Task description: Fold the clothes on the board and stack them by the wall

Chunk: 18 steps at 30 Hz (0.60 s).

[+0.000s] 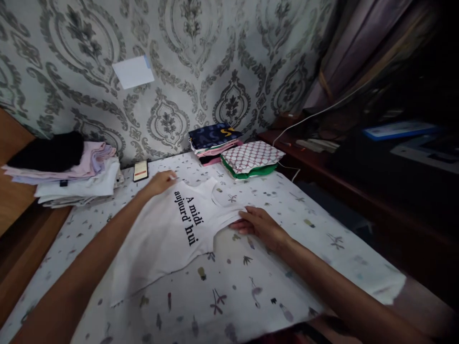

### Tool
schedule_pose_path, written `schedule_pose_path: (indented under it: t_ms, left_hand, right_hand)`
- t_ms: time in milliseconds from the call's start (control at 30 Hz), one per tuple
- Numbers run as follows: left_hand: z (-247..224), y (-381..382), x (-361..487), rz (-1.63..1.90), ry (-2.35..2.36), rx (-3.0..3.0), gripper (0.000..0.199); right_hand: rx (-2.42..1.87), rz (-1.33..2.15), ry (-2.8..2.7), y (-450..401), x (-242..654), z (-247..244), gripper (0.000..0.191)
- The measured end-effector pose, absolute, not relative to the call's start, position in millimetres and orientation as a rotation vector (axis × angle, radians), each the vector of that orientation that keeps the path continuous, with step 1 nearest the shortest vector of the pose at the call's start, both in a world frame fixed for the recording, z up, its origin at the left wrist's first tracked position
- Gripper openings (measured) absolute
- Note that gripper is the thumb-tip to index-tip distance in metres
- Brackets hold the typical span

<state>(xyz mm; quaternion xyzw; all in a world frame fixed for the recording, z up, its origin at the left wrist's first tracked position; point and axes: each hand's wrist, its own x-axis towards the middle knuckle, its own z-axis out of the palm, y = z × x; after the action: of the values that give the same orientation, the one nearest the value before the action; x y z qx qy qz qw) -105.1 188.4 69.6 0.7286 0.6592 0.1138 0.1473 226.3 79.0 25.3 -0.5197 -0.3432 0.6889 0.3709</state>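
A white T-shirt [158,234] with black lettering lies spread on the patterned sheet, its neckline towards the far right and its hem towards me at the left. At the shirt's far edge, the fingers of my left hand [162,183] are curled in on the cloth near one sleeve; part of their grip is hidden. My right hand [261,226] pinches the opposite sleeve between thumb and fingers and draws it out to the right. The shirt looks fairly flat, with soft creases by the shoulder.
Piled clothes [77,177] stand at the left, black on top. Near the wall are a folded stack topped with navy cloth [211,135] and another topped with a lattice print [253,156]. A phone [140,170] lies on the sheet [251,296]. A white cable [322,112] crosses at right.
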Motion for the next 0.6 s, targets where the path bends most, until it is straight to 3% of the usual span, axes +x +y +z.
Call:
schedule_pose_path:
  t_ms: [133, 267, 467, 600]
  left_hand:
    - [39, 239, -3, 0.306, 1.620, 2.120, 0.031]
    - [35, 253, 28, 0.333, 1.529, 2.055, 0.014]
    - [89, 209, -69, 0.628, 1.431, 1.744, 0.019]
    - [99, 146, -171, 0.900, 1.292, 1.315, 0.036]
  right_hand:
    - [-1.345, 1.749, -0.880, 77, 226, 26, 0.022]
    - [-1.277, 1.664, -0.924, 73, 225, 29, 0.025]
    - [-1.012, 1.459, -1.353, 60, 179, 64, 0.016]
    - [-0.864, 1.455, -1.843, 33, 99, 78, 0.018]
